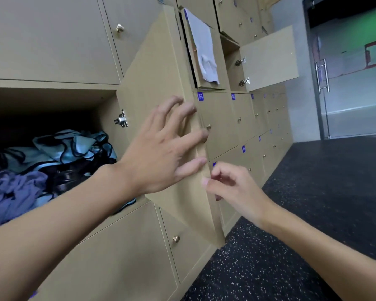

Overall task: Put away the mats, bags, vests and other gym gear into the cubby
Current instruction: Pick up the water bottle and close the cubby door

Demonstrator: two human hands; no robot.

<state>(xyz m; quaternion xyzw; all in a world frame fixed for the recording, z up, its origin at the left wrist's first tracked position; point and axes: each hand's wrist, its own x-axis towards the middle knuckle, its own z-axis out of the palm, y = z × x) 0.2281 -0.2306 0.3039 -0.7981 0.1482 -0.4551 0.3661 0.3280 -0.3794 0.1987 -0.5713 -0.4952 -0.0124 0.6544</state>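
Observation:
An open cubby [52,98] at the left holds crumpled light-blue vests [74,146], a purple cloth [13,187] and dark straps [67,177]. Its tan door [156,83] stands swung out to the right. My left hand [161,153] lies spread on the door's inner face, fingertips at its free edge. My right hand [232,187] is just past that edge, fingers loosely curled, thumb touching the edge and holding nothing that I can see.
Rows of shut tan lockers with brass knobs [175,238] fill the wall. A white cloth [204,46] hangs from an open locker above. Another door [269,59] stands open farther right. Black speckled floor [291,235] leads to a glass door [352,83].

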